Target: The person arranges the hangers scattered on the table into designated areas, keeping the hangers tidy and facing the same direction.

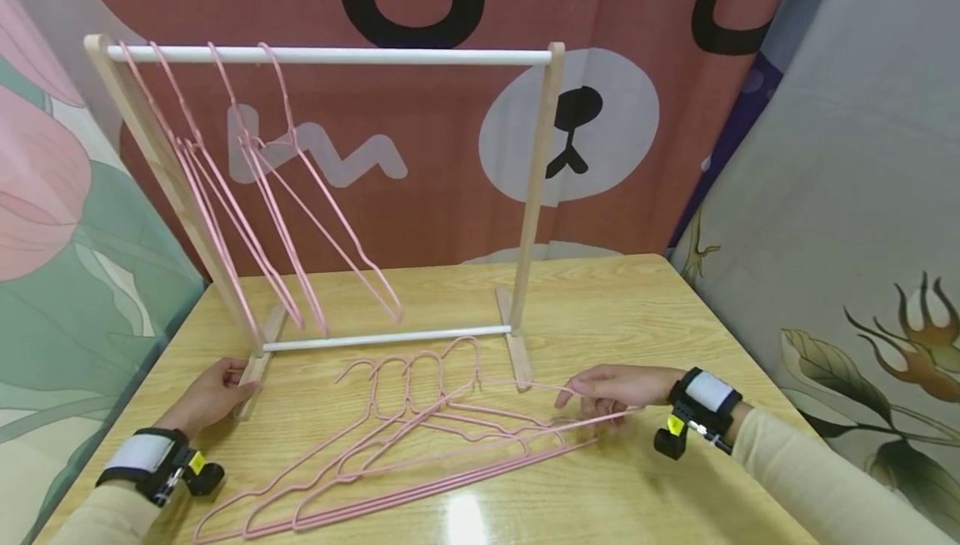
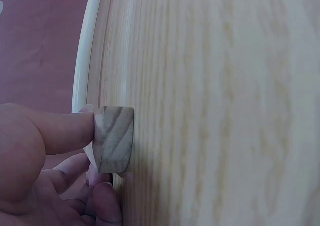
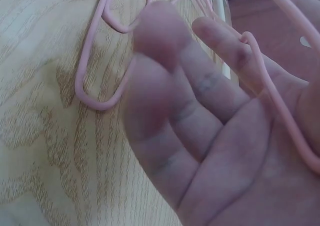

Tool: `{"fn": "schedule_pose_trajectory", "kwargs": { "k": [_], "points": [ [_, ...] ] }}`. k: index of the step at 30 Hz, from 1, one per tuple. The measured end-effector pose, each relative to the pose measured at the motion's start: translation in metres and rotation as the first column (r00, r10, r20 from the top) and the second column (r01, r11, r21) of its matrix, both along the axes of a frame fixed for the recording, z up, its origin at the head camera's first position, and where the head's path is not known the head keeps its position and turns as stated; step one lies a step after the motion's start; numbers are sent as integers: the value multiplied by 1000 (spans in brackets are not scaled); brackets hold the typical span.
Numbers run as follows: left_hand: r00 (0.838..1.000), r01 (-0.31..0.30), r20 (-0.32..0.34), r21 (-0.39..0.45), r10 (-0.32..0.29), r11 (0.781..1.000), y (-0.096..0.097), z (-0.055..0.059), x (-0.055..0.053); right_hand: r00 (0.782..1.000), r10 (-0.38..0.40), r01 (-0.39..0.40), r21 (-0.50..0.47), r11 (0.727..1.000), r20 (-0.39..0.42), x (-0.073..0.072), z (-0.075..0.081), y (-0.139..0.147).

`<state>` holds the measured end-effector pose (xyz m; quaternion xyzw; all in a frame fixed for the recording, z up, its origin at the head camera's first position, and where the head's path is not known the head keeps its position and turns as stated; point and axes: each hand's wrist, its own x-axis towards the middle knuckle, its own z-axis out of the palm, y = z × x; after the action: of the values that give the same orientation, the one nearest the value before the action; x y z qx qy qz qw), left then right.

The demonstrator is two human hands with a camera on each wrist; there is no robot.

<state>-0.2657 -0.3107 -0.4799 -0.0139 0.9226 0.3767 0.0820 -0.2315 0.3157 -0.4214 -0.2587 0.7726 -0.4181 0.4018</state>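
Note:
My left hand grips the left wooden foot of a small clothes rack. In the left wrist view the thumb lies on one side of the foot's end, with fingers beneath. On the right, my right hand holds one end of a pink clothes hanger, raised above the others. That hanger crosses the palm between thumb and loosely bent fingers; the thumb is mostly out of the right wrist view. Several more pink hangers lie overlapped on the table, hooks toward the rack.
Several pink hangers hang from the rack's white top bar, toward its left end. The rack's right foot stands behind the loose hangers. A wooden table carries everything, with patterned cloths behind and at both sides.

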Motion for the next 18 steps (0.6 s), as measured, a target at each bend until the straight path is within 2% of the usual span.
{"fn": "schedule_pose_trajectory", "kwargs": {
  "k": [8,11,18],
  "points": [
    [1000,-6,5,7,6,1000,1,0,1,991,-13,26,-93,995,136,4,7,2],
    [1000,-6,2,7,6,1000,1,0,1,989,-8,23,-105,994,146,4,10,3],
    [1000,7,-12,6,-7,1000,1,0,1,986,61,-31,-189,981,156,1,18,11]
  ]
}}
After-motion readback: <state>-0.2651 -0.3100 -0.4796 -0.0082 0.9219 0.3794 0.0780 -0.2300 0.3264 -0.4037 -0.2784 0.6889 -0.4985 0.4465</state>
